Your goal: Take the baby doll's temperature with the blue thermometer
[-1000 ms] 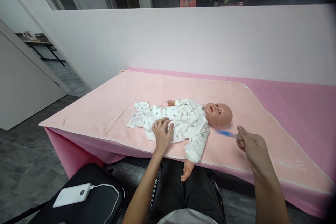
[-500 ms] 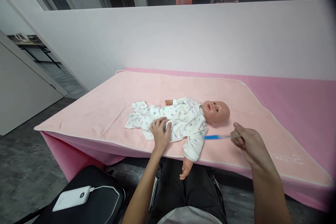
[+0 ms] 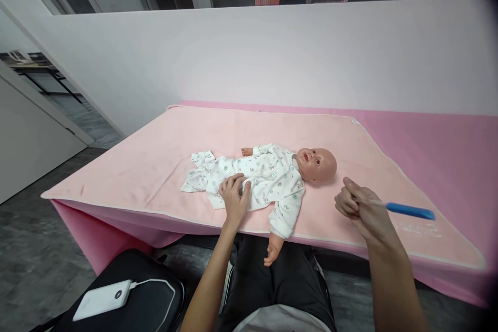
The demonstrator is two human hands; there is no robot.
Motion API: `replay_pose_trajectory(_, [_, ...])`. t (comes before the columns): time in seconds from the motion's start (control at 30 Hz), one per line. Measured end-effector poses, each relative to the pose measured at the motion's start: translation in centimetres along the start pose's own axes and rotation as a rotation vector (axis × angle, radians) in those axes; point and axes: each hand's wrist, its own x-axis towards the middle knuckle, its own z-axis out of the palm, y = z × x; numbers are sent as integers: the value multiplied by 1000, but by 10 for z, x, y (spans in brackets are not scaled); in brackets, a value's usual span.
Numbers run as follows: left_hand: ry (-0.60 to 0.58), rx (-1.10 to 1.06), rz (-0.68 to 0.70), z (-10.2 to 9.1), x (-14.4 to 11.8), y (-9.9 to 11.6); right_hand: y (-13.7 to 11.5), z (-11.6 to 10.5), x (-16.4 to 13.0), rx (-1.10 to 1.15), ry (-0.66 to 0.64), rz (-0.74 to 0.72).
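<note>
Covering most of the view is a pink table [image 3: 447, 150] with a lighter pink blanket [image 3: 163, 155] spread over it, near edge hanging toward the person. On the blanket lies a baby doll [image 3: 272, 176], on its back, long axis running left-right: head [image 3: 317, 164] to the right, legs to the left, in a white printed romper; its near arm hangs off the table edge over the person's lap. Left hand [image 3: 234, 198] lies palm down on the doll's lower torso, fingers spread flat on the cloth, nothing pinched. Right hand [image 3: 360, 207] hovers above the blanket, right of the doll's head and apart from it, fingers closed in a pinch on the clear end of a thin stick with a blue tip [image 3: 408, 211]. Stick lies roughly level, blue tip pointing right, away from the doll, so the doll's head lies left of the grip, behind the held end. Right hand is the nearer one to the head; left is on the body. Lower left: black bag [image 3: 155, 311], closed as far as shows, contents not visible, with a white power bank [image 3: 101, 300] on top and a cable [image 3: 155, 282] plugged into it.
</note>
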Motion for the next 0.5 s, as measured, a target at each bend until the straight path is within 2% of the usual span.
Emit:
replay_pose_trajectory(0.07, [3,0,-2,0,0,0,-1,0,-3,27,-4,7])
replay_pose_trajectory(0.17, [1,2,-11,0,1,0,3,-3,-6,19,61,0])
replay_pose_trajectory(0.27, [2,6,-7,0,1,1,16,-8,-8,-46,132,10])
replay_pose_trajectory(0.33, [64,10,8,0,-1,2,30,-14,-8,-160,217,22])
replay_pose_trajectory(0.4, [174,23,75,1,-5,7,48,-22,-8,-310,334,19])
replay_pose_trajectory(0.47, [249,17,230,4,-7,17,64,-31,-5,-429,365,36])
replay_pose_trajectory(0.5, [246,-1,329,6,-7,24,71,-35,-3,-476,361,50])
